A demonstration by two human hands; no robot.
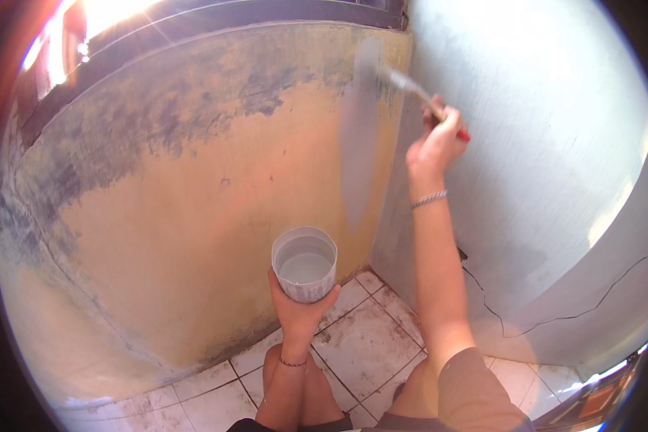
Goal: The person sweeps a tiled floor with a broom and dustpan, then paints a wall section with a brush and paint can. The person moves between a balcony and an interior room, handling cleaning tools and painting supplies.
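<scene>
My right hand (439, 137) is raised near the wall corner, its fingers wrapped round the handle of a paintbrush (409, 84). The handle has a red end, and the pale bristles point up and left toward a wet grey streak of paint (361, 137) on the yellow-orange wall (216, 209). Whether the bristles touch the wall, I cannot tell. Low in the middle, my left hand (299, 306) grips a white plastic tub (306, 289) from below and behind. Pale grey paint (304, 266) lies inside it, and drips mark its outside.
Dark grey stains (187, 101) cover the wall's upper part under a dark window frame (216, 16). At right stands a light blue-grey wall (540, 144), with a thin black cable (504, 335) along its foot. Dirty white tiles (371, 335) cover the floor.
</scene>
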